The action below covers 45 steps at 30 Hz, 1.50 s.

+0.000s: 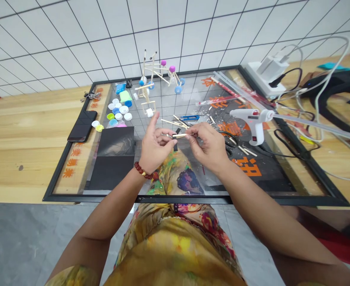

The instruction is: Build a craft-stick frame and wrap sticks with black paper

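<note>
Since the thin wooden stick [179, 135] is light and brittle, the right hand [207, 145] pinches it at the fingertips — the left hand [155, 145] curls narrowly beside it, grip unclear.

hands [154, 149] [207, 146]: 2 | hot glue gun [252, 123]: 1 | smartphone [82, 126]: 1 | scissors [229, 147]: 1 | bead bracelet [143, 171]: 1

"Where are we watching from?"

"Head-mounted, folks, looking forward and steeply down over the left hand [154, 146] and right hand [208, 145]!"

"And how close are we?"

"Very close! The forearms [103, 226] reach in from the bottom corners, the table [29, 159] spreads across the middle, the tile wall [169, 37] faces us at the top, and the grey floor [20, 238] shows below the table's near edge."
</note>
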{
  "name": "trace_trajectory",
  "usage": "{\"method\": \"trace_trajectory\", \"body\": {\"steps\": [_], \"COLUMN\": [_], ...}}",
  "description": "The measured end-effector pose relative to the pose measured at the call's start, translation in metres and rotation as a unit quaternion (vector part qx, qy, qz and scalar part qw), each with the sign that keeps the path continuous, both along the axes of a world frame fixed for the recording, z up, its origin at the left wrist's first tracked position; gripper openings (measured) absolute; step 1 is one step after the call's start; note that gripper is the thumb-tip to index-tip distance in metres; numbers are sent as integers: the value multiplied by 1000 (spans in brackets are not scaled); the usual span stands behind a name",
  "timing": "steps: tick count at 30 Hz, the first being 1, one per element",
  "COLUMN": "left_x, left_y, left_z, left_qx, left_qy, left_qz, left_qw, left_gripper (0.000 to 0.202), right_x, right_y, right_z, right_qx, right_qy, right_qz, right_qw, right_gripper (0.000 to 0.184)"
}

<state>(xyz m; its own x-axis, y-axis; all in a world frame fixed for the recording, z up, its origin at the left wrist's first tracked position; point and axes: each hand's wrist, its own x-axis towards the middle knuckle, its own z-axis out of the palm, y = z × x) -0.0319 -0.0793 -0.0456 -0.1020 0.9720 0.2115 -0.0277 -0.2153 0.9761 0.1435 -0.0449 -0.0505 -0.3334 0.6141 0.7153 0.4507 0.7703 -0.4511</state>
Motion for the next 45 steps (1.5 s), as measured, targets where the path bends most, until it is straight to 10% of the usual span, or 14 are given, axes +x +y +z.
{"method": "trace_trajectory", "body": {"steps": [45], "left_x": [-10], "left_y": [7], "left_z": [2], "left_qx": [-97], "left_qy": [-111], "left_qz": [-1], "left_qw": [989], "left_gripper": [81], "right_x": [-1], "right_y": [-4], "right_z": [-1], "right_qx": [66], "right_qy": [-30], "right_qz": [0], "right_qw": [997], "right_gripper": [10]}}
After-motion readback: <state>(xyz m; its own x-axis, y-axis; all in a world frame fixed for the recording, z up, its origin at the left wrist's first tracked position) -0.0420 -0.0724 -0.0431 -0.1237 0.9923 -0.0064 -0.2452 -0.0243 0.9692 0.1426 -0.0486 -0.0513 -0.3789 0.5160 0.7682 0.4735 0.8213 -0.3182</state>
